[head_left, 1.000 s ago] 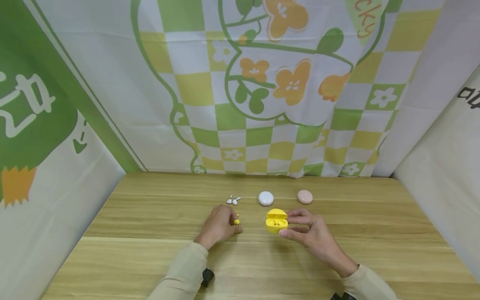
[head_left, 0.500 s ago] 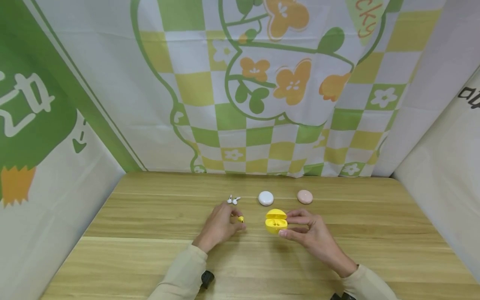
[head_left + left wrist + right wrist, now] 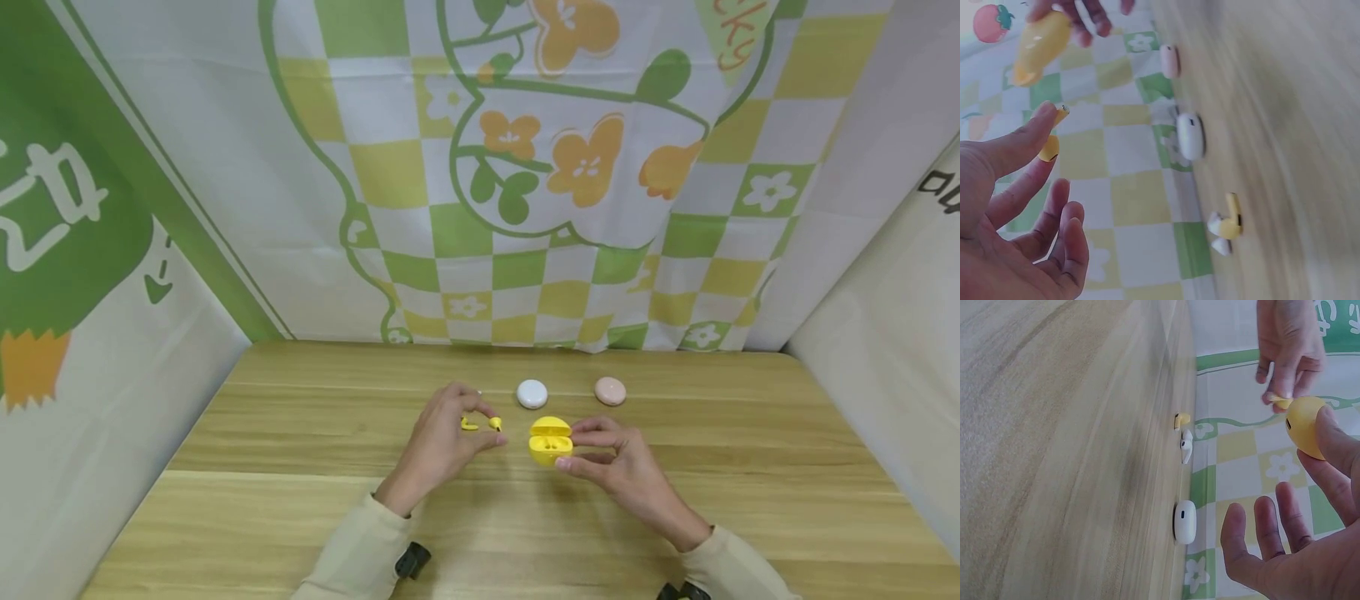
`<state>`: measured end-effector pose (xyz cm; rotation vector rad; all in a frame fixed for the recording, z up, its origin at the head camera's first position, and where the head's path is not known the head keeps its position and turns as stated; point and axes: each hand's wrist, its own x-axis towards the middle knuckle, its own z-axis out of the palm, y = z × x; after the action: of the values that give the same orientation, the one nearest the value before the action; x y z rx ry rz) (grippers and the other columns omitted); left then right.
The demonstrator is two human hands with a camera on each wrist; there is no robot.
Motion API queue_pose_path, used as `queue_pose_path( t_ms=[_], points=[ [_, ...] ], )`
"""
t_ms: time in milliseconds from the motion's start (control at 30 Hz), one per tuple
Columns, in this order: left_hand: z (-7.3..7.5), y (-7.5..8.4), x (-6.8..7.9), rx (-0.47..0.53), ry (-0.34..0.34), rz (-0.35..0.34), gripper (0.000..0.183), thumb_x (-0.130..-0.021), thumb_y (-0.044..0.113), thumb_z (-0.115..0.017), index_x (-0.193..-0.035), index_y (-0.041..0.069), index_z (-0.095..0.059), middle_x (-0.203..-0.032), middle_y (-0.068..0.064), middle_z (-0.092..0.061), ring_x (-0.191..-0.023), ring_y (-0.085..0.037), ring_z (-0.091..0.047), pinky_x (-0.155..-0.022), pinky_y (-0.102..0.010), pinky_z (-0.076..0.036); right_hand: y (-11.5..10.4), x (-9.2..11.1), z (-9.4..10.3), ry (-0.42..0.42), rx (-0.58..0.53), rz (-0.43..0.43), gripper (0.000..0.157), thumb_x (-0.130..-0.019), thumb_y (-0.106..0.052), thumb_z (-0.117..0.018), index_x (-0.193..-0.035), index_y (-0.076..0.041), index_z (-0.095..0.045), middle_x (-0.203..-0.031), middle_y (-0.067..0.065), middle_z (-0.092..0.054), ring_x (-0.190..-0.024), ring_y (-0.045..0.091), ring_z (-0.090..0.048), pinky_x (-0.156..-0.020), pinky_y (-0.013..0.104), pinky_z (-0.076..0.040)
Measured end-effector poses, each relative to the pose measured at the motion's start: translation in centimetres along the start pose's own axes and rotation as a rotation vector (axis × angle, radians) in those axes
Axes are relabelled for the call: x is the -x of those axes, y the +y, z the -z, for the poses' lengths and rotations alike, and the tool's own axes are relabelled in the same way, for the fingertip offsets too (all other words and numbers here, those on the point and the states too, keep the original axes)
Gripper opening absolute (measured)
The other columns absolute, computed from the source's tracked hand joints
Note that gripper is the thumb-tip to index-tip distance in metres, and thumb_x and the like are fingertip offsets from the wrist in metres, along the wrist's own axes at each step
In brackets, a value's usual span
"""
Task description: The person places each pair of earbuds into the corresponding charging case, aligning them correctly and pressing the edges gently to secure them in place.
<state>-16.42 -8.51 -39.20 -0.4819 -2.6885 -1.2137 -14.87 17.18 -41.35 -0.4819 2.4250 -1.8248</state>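
Beneath both sets of fingers we see a wood-grained table [image 3: 525,533]; beyond them hangs a checkered cloth [image 3: 461,229] printed with flowers, and pale panels flank the fingers on either side. Past the fingertips, between the two hands, we find a white case [image 3: 532,394] on the tabletop, and beyond the right fingers a pink case [image 3: 610,391]. The white earbuds [image 3: 1185,451] lie beyond the left fingers, which block most of them from the head view. Below the left fingers, near that pair, a loose yellow earbud [image 3: 468,424] rests on the wood, visible between thumb and forefinger. We note that the left hand [image 3: 438,437] pinches the other yellow earbud [image 3: 495,423] at its thumb and forefinger tips, above the table. The right hand [image 3: 630,467] grips the yellow case [image 3: 542,455], raised lid uppermost, just right of the left fingertips.
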Motion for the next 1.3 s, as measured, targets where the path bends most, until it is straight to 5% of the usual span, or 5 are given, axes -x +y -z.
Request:
queue_pose_path(
  t_ms=[367,600,1300],
  points=[
    [0.8,2.1,0.3,0.078,0.03,-0.07,0.019,-0.077,0.018,-0.09,-0.089,0.014,-0.076,-0.108,0.0,-0.063,-0.104,-0.021,-0.056,-0.081,-0.037,-0.047,0.0,0.0,0.0,-0.013,0.033,0.009,0.025,-0.085,-0.009,-0.083,-0.107,0.002,-0.077,-0.116,0.017,-0.06,-0.108,0.031,-0.061,-0.088,0.038,-0.058],
    [0.6,2.7,0.3,0.096,0.021,-0.141,0.02,-0.077,0.018,-0.09,-0.089,0.011,-0.076,-0.106,-0.002,-0.062,-0.105,-0.024,-0.056,-0.085,-0.044,-0.049,0.1,-0.1,-0.1,-0.026,0.038,0.042,0.026,-0.085,-0.009,-0.083,-0.108,0.0,-0.078,-0.116,0.018,-0.059,-0.105,0.032,-0.063,-0.089,0.043,-0.057],
    [-0.1,3.8,0.4,0.079,0.003,-0.173,0.019,-0.077,0.019,-0.089,-0.089,0.011,-0.077,-0.107,-0.002,-0.062,-0.109,-0.024,-0.054,-0.095,-0.046,-0.045,-0.2,-0.2,-0.4,-0.04,0.032,0.023,0.025,-0.085,-0.01,-0.083,-0.107,0.0,-0.078,-0.116,0.017,-0.06,-0.109,0.032,-0.061,-0.089,0.037,-0.057]
  ],
)
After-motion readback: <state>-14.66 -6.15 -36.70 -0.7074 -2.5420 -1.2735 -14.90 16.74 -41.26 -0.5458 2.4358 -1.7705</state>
